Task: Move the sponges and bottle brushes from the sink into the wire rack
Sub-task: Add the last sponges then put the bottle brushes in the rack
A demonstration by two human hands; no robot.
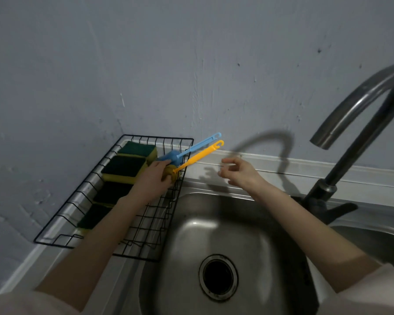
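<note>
Left hand (154, 178) is over the wire rack (127, 242), fingers curled round the sponge heads of both bottle brushes: blue brush (192, 148) and yellow brush (197, 156). Heads sit at the rack's far right corner; handles angle up and right, out over the rack's edge toward the wall (191, 53). Right hand (239, 171) hovers above the sink's (214, 223) back rim, fingers loosely curled, grasping nothing. Four sponges lie in a row along the rack's left side (green scouring side up, yellow underneath): sponge one (138, 149) farthest, sponge two (123, 168), sponge three (110, 193), sponge four (93, 215) nearest. Sink basin shows only the drain (218, 275). Faucet (355, 123) arches over at right.
</note>
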